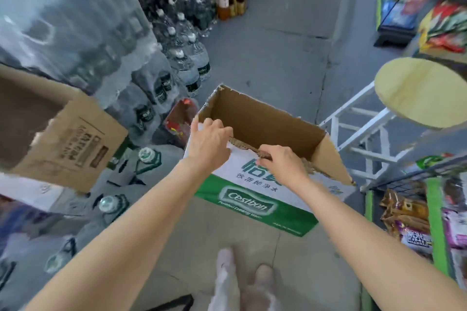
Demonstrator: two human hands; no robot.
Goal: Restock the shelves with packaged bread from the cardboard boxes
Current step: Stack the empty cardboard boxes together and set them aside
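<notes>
Both my hands, left and right, curl over the near torn rim of the green-and-white cardboard box, its brown inside bare.

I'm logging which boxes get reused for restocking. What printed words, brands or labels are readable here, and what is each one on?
"C'estbon": green band on the near side of the open cardboard box gripped by the left hand and right hand.
"饮用纯净水": white band above it, under larger, partly covered characters.
Small line under the logo: too blurred to read.
Brown cardboard box print: blurred.
Water bottle labels: blurred.
Snack packets: unreadable.
</notes>
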